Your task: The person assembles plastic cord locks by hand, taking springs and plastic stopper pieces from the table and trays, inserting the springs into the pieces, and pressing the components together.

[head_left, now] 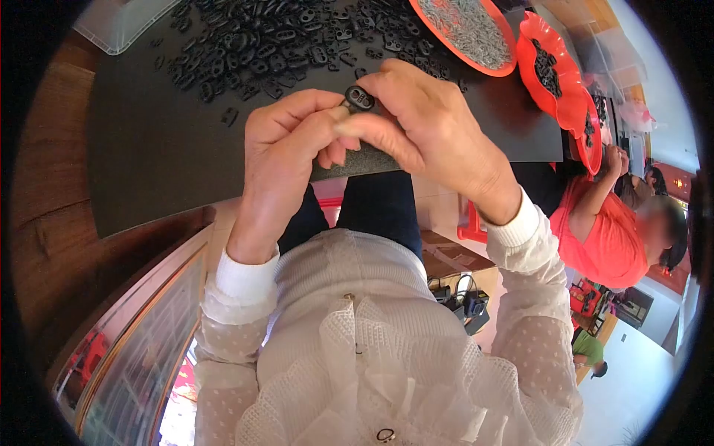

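A small black oval cord lock (359, 98) with two holes in its face is pinched between my two hands, above the front edge of the black table mat. My left hand (286, 141) is closed, its thumb and forefinger meeting at the lower left of the piece. From the other side my right hand (435, 119) grips it, with bent forefinger above and thumb reaching below. The fingers cover part of the piece. Just beyond my hands lies a wide heap of similar black cord lock pieces (260, 44).
At the back right, a red plate (509, 67) holds many small metal springs. Beside it, a red scalloped tray (556, 111) contains black parts. A clear plastic box (111, 37) stands back left. A person in a red shirt (606, 238) sits to the right.
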`<state>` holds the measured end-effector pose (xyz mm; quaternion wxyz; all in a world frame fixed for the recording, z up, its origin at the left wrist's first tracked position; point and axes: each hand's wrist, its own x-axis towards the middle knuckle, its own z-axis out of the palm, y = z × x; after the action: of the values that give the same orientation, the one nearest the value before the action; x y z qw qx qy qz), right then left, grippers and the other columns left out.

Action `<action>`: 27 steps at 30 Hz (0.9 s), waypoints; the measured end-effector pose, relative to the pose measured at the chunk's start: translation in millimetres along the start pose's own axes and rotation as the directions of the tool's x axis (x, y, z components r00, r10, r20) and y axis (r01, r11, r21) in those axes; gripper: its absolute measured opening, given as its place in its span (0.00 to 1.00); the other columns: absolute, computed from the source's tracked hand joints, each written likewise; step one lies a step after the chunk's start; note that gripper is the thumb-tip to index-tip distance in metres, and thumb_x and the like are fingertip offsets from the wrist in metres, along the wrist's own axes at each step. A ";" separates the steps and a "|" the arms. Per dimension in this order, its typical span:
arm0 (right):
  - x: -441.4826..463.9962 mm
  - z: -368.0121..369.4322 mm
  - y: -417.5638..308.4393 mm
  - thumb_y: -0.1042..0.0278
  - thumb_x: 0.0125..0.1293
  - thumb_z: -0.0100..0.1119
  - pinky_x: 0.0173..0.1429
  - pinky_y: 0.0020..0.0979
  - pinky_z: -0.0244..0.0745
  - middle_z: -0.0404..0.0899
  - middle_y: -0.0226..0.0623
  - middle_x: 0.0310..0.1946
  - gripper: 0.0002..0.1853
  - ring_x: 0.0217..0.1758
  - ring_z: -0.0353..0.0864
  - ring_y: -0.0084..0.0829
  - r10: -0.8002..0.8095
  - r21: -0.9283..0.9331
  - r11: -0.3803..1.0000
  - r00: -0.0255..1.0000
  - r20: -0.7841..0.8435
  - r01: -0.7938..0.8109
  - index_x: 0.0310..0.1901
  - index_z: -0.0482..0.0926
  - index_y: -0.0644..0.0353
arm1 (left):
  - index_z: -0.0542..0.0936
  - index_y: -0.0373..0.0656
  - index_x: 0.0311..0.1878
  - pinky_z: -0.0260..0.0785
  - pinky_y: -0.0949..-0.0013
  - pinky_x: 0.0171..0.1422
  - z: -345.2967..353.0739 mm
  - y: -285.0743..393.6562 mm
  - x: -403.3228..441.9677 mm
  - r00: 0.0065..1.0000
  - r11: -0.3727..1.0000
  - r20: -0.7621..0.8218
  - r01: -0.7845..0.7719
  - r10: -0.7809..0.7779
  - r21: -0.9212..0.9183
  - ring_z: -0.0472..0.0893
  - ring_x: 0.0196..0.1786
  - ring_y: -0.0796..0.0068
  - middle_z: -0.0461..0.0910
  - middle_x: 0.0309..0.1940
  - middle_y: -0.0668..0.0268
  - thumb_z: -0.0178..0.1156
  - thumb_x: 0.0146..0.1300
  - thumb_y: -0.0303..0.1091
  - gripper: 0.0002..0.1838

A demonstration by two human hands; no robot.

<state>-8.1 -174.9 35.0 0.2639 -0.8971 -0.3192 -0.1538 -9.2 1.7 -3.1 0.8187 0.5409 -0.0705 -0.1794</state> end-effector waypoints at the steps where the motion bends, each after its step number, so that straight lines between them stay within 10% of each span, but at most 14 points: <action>1: -1.1 -0.7 -3.3 0.52 0.60 0.61 0.27 0.37 0.72 0.70 0.41 0.23 0.20 0.24 0.75 0.43 -0.019 -0.088 0.996 1.000 -0.006 0.018 0.27 0.71 0.63 | 0.80 0.33 0.39 0.65 0.76 0.27 -0.2 -1.1 0.5 1.000 1.000 -0.007 -0.007 0.007 -0.003 0.75 0.23 0.79 0.79 0.24 0.63 0.54 0.62 0.26 0.08; 27: -8.6 -5.9 -1.6 0.46 0.58 0.58 0.25 0.32 0.72 0.66 0.36 0.22 0.23 0.23 0.76 0.34 -0.213 -0.252 0.935 0.962 0.171 0.252 0.27 0.68 0.60 | 0.66 0.39 0.18 0.49 0.75 0.23 4.8 10.0 0.5 0.986 0.972 0.151 0.032 -0.068 0.232 0.58 0.20 0.87 0.62 0.15 0.75 0.47 0.58 0.29 0.12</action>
<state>-16.3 -181.5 36.6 0.0955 -0.8891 -0.4171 -0.1624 -8.0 0.9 7.9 0.7380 0.6173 -0.1416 -0.2328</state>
